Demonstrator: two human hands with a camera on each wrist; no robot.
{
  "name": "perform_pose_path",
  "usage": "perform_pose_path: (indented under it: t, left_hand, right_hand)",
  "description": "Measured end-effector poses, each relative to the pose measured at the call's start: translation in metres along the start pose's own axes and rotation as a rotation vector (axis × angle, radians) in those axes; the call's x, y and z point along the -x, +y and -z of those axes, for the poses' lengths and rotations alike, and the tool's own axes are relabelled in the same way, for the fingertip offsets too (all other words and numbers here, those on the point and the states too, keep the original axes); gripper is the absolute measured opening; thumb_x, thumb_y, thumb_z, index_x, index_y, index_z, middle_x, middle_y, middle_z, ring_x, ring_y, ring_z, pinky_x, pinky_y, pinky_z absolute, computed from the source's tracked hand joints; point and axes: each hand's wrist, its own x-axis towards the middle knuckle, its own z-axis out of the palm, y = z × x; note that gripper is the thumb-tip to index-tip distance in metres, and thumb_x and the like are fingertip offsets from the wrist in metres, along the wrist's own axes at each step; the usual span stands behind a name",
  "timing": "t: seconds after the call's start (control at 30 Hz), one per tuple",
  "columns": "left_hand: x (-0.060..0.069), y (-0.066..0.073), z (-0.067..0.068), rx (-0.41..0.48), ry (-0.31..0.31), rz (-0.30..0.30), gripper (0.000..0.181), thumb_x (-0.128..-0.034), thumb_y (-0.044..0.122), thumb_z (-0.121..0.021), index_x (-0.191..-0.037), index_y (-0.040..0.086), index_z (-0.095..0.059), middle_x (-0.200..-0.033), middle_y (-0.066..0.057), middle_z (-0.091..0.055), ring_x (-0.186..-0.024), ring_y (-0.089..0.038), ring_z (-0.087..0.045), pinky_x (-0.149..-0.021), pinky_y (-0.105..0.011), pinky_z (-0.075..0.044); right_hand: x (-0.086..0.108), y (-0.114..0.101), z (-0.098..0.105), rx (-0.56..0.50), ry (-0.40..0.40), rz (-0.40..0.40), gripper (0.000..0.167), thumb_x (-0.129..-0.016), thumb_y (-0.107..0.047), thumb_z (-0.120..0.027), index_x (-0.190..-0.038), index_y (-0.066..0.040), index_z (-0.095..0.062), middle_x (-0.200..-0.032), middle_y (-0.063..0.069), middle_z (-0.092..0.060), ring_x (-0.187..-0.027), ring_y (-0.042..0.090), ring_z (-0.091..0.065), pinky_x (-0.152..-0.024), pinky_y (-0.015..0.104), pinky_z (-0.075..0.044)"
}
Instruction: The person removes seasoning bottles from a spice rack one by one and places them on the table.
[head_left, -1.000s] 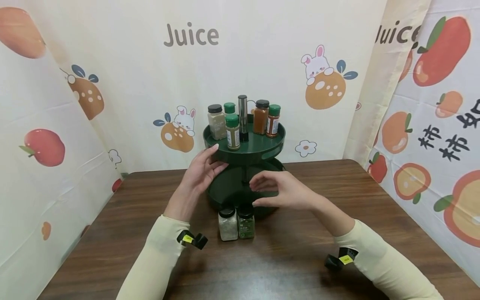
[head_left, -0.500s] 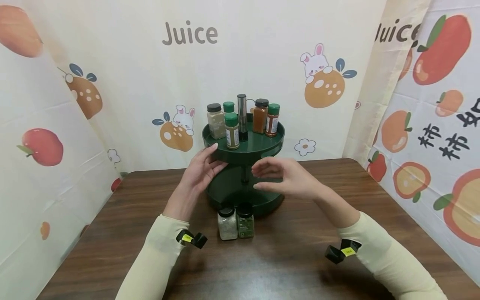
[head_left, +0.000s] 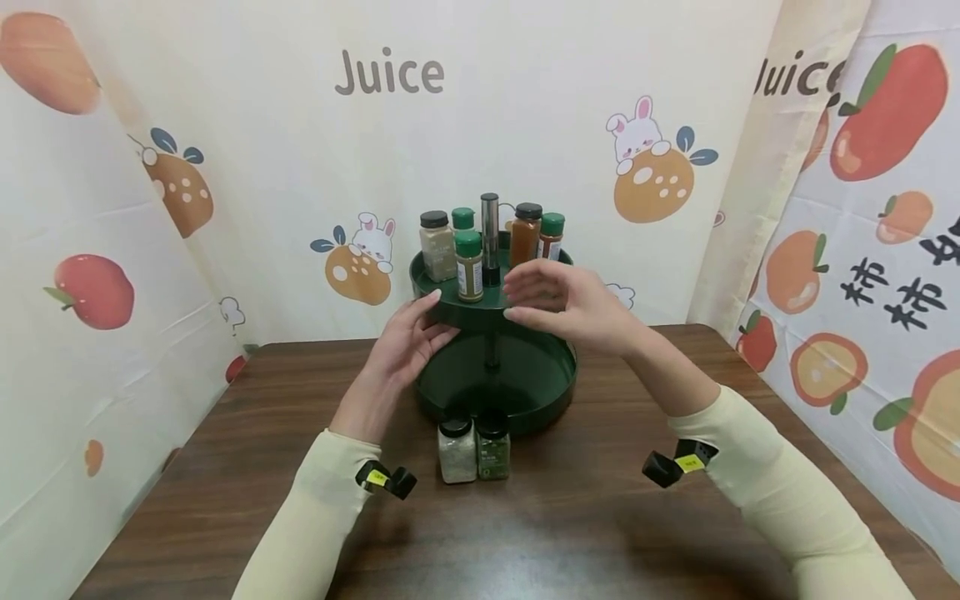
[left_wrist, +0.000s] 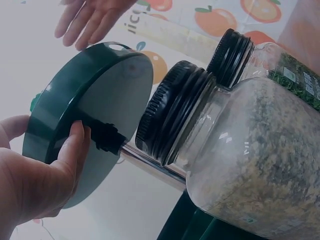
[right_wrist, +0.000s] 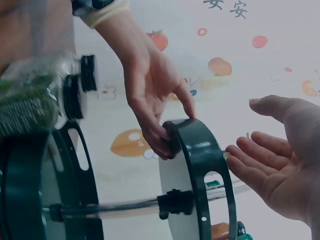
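A dark green two-tier spice rack point(head_left: 540, 414) stands on the table. My left hand point(head_left: 405, 343) grips the upper tray point(left_wrist: 75, 82) at its left rim, thumb above and fingers beneath. Near the front right of that tray, my right hand point(head_left: 573, 307) hovers with fingers loosely bent and nothing in them. On the upper tray stand a black-capped jar of pale spice point(head_left: 438, 252), two green-capped bottles, one in front point(head_left: 469, 271), an orange spice jar point(head_left: 525, 237) and a red green-capped bottle point(head_left: 551, 237), partly hidden by my right hand.
In front of the lower tray, a jar of whitish flakes point(head_left: 457, 458) and a jar of green herbs point(head_left: 493, 457) stand side by side on the wooden table point(head_left: 570, 533). A metal post point(head_left: 490, 229) rises through the upper tray. Printed curtains point(head_left: 285, 167) surround the table.
My right hand has risen from beside the lower tray to the height of the upper tray. My left hand keeps its grip on the rim.
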Motion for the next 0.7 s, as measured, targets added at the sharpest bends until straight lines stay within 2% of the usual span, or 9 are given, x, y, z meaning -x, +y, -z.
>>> perform_pose_path:
  t: [0.13,0.47,0.7]
  left_hand:
    - [0.000,-0.001,0.001,-0.008,0.001,-0.005,0.064,-0.1108,0.028,-0.057,-0.163,0.008,-0.025,-0.162,-0.018,-0.041,-0.123,-0.026,-0.060,-0.114,-0.043,-0.047]
    - [-0.001,-0.003,0.002,-0.014,-0.009,-0.020,0.069,-0.1106,0.029,-0.057,-0.165,0.007,-0.022,-0.162,-0.020,-0.040,-0.120,-0.025,-0.062,-0.112,-0.042,-0.049]
    - [-0.001,-0.003,0.002,-0.009,-0.009,-0.021,0.065,-0.1110,0.029,-0.057,-0.163,0.007,-0.025,-0.161,-0.020,-0.041,-0.115,-0.022,-0.065,-0.112,-0.042,-0.049]
  right_hand:
    - [-0.013,0.002,0.004,0.072,0.045,-0.033,0.042,-0.099,-0.025,-0.078,-0.135,-0.008,-0.064,-0.128,0.009,-0.071,-0.117,0.019,-0.069,-0.103,0.041,-0.057]
    - [-0.044,0.015,0.000,0.157,0.066,-0.100,0.054,-0.097,-0.031,-0.079,-0.139,-0.004,-0.061,-0.132,0.015,-0.068,-0.118,0.024,-0.069,-0.104,0.042,-0.056]
    - [-0.062,0.021,-0.007,0.196,0.083,-0.157,0.057,-0.097,-0.036,-0.079,-0.143,-0.008,-0.059,-0.132,0.010,-0.068,-0.120,0.024,-0.068,-0.103,0.041,-0.057]
